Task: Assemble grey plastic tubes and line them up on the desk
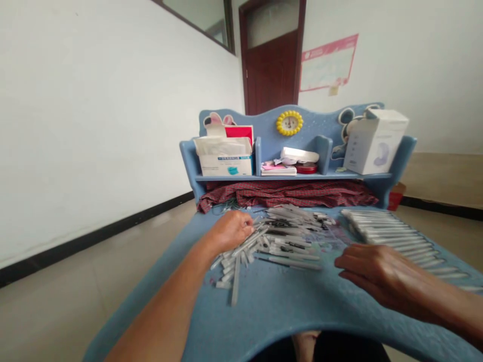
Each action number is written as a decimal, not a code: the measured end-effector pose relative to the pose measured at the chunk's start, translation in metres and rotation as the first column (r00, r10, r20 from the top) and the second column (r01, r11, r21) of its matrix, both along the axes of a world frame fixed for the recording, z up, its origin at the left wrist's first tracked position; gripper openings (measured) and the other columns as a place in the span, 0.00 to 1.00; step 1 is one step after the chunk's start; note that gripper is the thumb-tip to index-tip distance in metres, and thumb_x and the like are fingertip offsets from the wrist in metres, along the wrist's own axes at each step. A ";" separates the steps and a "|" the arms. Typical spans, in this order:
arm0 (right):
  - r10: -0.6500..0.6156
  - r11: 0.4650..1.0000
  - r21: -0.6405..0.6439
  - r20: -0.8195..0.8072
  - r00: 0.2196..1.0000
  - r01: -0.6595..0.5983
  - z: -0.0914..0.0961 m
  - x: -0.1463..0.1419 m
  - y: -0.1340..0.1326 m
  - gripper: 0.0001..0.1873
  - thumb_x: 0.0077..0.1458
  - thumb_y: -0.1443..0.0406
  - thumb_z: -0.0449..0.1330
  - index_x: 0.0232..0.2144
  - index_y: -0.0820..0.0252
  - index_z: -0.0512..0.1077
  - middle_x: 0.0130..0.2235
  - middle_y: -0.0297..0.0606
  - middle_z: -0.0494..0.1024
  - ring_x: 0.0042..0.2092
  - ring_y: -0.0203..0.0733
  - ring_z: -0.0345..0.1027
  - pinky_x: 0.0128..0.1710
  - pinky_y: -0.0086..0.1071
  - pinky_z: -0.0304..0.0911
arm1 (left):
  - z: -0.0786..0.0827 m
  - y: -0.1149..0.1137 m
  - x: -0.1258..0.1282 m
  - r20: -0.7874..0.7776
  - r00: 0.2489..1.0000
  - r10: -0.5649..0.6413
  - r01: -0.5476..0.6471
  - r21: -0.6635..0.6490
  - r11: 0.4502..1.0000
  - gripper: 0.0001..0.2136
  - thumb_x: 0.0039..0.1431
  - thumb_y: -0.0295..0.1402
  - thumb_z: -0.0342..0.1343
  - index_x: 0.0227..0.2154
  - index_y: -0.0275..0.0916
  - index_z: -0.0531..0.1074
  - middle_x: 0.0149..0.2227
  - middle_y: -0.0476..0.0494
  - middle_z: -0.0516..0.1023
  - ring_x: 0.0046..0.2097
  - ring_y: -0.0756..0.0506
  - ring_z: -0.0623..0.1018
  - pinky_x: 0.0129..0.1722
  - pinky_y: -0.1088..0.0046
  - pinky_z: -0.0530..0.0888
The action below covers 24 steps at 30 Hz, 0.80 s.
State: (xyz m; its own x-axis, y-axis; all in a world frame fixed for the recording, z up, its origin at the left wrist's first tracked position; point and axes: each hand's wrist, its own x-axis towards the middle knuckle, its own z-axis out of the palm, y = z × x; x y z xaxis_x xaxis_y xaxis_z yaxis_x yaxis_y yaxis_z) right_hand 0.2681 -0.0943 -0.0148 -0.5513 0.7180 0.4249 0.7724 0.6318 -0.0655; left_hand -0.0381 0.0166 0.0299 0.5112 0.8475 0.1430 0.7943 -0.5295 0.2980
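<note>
A loose heap of grey pen barrels and caps (277, 241) lies in the middle of the blue desk (287, 306). My left hand (230, 230) rests on the heap's left edge, fingers curled round several grey pieces. My right hand (372, 266) hovers low over the desk to the right of the heap, fingers bent and held together; whether anything is in them is hidden. Just beyond it lies a neat row of grey pens (396, 236), side by side.
A red checked cloth (287, 193) lies along the back of the desk under a blue shelf (294, 176). The shelf holds a box of tissues (225, 157), booklets and a red tin, and a white carton (373, 141). A dark door stands behind.
</note>
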 end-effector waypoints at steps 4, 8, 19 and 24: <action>0.119 0.982 -0.161 0.157 0.980 -0.094 0.016 -0.046 0.018 0.09 0.58 0.66 0.52 0.28 0.58 0.70 0.28 0.36 0.75 0.30 0.37 0.68 0.28 0.30 0.55 | -0.005 0.004 -0.001 -0.066 0.998 0.019 -0.017 0.021 1.000 0.07 0.48 0.29 0.50 0.23 0.36 0.74 0.21 0.50 0.71 0.26 0.50 0.70 0.25 0.78 0.59; 0.076 0.977 -0.211 0.199 0.977 -0.033 0.024 -0.069 0.044 0.07 0.55 0.68 0.54 0.27 0.59 0.71 0.27 0.37 0.76 0.29 0.39 0.69 0.27 0.30 0.53 | -0.009 0.001 0.003 -0.107 0.994 0.019 -0.016 0.029 0.999 0.05 0.45 0.26 0.51 0.20 0.37 0.72 0.19 0.51 0.68 0.24 0.50 0.68 0.23 0.78 0.57; 0.031 0.981 -0.188 -0.069 0.997 -0.043 -0.011 -0.069 0.084 0.12 0.55 0.67 0.53 0.22 0.59 0.70 0.20 0.33 0.70 0.22 0.33 0.62 0.24 0.28 0.50 | -0.019 -0.011 0.015 -0.428 0.902 0.064 0.002 0.154 0.988 0.09 0.50 0.26 0.48 0.28 0.36 0.73 0.32 0.36 0.78 0.36 0.39 0.77 0.32 0.69 0.68; -0.006 0.967 -0.253 -0.143 0.990 -0.030 -0.017 -0.062 0.083 0.12 0.57 0.66 0.52 0.24 0.59 0.72 0.22 0.34 0.72 0.24 0.34 0.65 0.25 0.28 0.53 | -0.019 -0.011 0.019 -0.506 0.853 0.126 -0.032 0.191 0.981 0.10 0.52 0.27 0.47 0.29 0.37 0.73 0.33 0.36 0.78 0.38 0.38 0.77 0.33 0.67 0.70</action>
State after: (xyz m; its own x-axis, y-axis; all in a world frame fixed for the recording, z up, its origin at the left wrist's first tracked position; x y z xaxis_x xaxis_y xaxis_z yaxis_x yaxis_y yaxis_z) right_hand 0.2064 -0.0117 -0.0321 -0.5079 0.8061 0.3037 0.7361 0.5893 -0.3330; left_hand -0.0194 0.0060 0.0104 0.4835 0.8750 0.0230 0.8497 -0.4629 -0.2523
